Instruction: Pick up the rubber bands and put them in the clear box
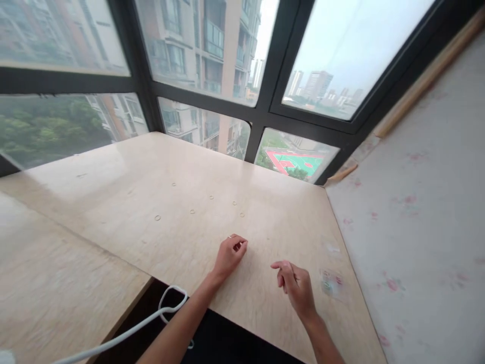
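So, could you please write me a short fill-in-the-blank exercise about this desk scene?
1. Several small rings lie scattered on the wooden ____.
2. The left hand pinches one small ____ at its fingertips.
3. The right hand hovers over the desk, holding ____.
4. A ____ cable loops by the near desk edge.

Missing words: desk; ring; nothing; white

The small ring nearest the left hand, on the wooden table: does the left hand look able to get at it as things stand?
Probably yes. The ring lies flat on the bare table, ahead and to the left of the left hand, with nothing between them.
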